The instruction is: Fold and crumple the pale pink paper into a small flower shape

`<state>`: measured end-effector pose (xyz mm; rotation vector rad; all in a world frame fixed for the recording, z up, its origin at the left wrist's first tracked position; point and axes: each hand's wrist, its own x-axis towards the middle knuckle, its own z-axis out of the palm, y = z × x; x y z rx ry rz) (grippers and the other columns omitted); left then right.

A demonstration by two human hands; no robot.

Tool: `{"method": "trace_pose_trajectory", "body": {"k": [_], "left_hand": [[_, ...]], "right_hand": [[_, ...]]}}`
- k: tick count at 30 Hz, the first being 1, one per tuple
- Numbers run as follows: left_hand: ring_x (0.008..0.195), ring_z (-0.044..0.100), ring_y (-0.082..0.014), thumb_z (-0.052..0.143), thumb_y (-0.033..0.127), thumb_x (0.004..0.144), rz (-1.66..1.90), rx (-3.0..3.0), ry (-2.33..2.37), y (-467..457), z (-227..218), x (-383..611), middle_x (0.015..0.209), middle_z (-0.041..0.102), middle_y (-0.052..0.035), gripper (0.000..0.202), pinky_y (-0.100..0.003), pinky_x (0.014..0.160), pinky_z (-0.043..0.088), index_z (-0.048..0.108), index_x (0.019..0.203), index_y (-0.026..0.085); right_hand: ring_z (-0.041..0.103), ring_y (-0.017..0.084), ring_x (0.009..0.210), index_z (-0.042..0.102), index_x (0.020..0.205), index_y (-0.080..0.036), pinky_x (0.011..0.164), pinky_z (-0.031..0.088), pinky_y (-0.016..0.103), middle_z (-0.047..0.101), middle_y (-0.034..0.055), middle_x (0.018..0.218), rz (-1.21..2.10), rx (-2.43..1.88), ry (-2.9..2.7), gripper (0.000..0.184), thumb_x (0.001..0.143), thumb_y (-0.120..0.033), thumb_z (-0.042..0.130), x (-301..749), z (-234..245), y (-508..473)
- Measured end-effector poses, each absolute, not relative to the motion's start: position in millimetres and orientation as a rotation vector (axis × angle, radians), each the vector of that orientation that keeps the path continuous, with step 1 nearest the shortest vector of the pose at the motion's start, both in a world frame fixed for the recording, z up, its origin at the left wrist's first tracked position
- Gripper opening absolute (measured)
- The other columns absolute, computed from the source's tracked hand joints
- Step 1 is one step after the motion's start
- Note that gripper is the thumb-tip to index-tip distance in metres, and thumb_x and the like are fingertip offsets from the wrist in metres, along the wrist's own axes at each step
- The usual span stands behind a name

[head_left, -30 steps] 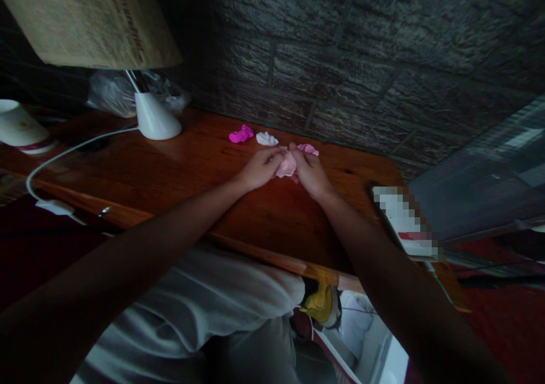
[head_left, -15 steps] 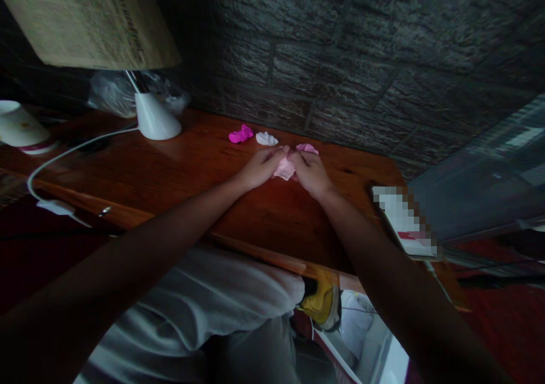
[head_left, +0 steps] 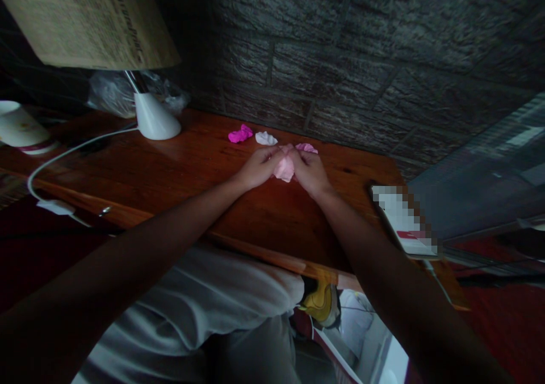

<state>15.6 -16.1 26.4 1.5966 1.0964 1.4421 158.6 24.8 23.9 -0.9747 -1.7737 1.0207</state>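
Note:
Both of my hands meet at the far middle of a wooden desk (head_left: 179, 168). My left hand (head_left: 258, 167) and my right hand (head_left: 310, 171) are each closed on one pale pink soft piece (head_left: 284, 168), which shows between them. Just beyond my right hand lies another pink piece (head_left: 307, 147). A white crumpled piece (head_left: 266, 139) and a bright magenta piece (head_left: 239, 134) lie on the desk to the left of it, near the wall.
A white lamp base (head_left: 154, 117) with a paper-covered shade (head_left: 89, 21) stands at the back left, its cord (head_left: 63, 157) trailing over the desk edge. A white cup (head_left: 19, 127) sits far left. A flat white item (head_left: 404, 222) lies at the right. A stone wall (head_left: 340, 60) backs the desk.
My hands have drawn slightly closer together around the pale pink piece, which now looks more bunched. Nothing else has moved.

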Motion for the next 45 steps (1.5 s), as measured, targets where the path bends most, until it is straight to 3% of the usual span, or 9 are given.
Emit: {"method": "trace_pose_trajectory", "body": {"k": [7,16,22,26,30,38,45], "left_hand": [[0.063,0.050,-0.0106,0.056,0.028,0.095,1.436,1.667,1.085,-14.0,23.2,12.6,0.061,0.051,0.0037,0.032,-0.022,0.066,0.042,0.051,0.066,0.018],[0.058,0.044,-0.0092,0.054,0.046,0.098,1.380,1.815,1.012,-13.8,21.1,8.6,0.061,0.047,0.0048,0.040,-0.022,0.060,0.038,0.050,0.068,0.019],[0.062,0.049,-0.0095,0.058,0.043,0.094,1.426,1.685,1.018,-10.4,19.8,9.3,0.066,0.054,0.0032,0.034,-0.022,0.063,0.042,0.056,0.072,0.016],[0.063,0.050,-0.0097,0.060,0.059,0.091,1.413,1.631,0.973,-9.5,19.5,11.6,0.068,0.057,0.0019,0.047,-0.023,0.064,0.043,0.058,0.073,0.016],[0.059,0.045,-0.0096,0.061,0.070,0.088,1.408,1.661,0.985,-11.6,20.4,13.5,0.061,0.050,0.0032,0.058,-0.023,0.060,0.040,0.052,0.064,0.018],[0.058,0.046,-0.0091,0.060,0.049,0.097,1.397,1.696,1.019,-13.5,22.5,13.5,0.061,0.048,0.0039,0.046,-0.023,0.059,0.041,0.051,0.064,0.018],[0.058,0.046,-0.0102,0.059,0.044,0.098,1.403,1.719,1.046,-11.6,21.0,10.9,0.056,0.046,0.0038,0.046,-0.023,0.060,0.041,0.049,0.060,0.019]], "right_hand": [[0.053,0.013,0.058,0.054,0.060,-0.021,0.053,0.038,0.025,0.056,0.0006,0.061,1.059,-0.984,-1.755,0.062,0.095,-0.072,0.047,156.3,23.7,23.7],[0.047,0.012,0.056,0.050,0.058,-0.022,0.052,0.036,0.026,0.050,-0.0008,0.059,0.994,-0.914,-1.887,0.059,0.094,-0.069,0.049,163.4,21.4,32.5],[0.047,0.012,0.057,0.049,0.059,-0.022,0.053,0.036,0.026,0.050,-0.0007,0.060,0.987,-0.892,-1.875,0.059,0.095,-0.068,0.048,160.3,18.7,30.6],[0.049,0.012,0.057,0.050,0.060,-0.022,0.053,0.037,0.025,0.053,-0.0002,0.061,1.003,-0.922,-1.848,0.058,0.095,-0.067,0.047,157.4,13.1,31.8],[0.051,0.012,0.058,0.051,0.061,-0.022,0.054,0.038,0.025,0.055,0.0002,0.063,1.009,-0.943,-1.826,0.060,0.095,-0.071,0.046,157.5,12.0,33.2],[0.049,0.012,0.048,0.048,0.056,-0.023,0.052,0.038,0.026,0.048,-0.0021,0.048,1.006,-1.029,-1.835,0.067,0.099,-0.072,0.037,158.6,23.6,23.1],[0.047,0.011,0.046,0.048,0.055,-0.023,0.052,0.036,0.027,0.047,-0.0025,0.047,1.012,-1.024,-1.824,0.068,0.097,-0.075,0.040,157.2,24.5,21.5]]}}
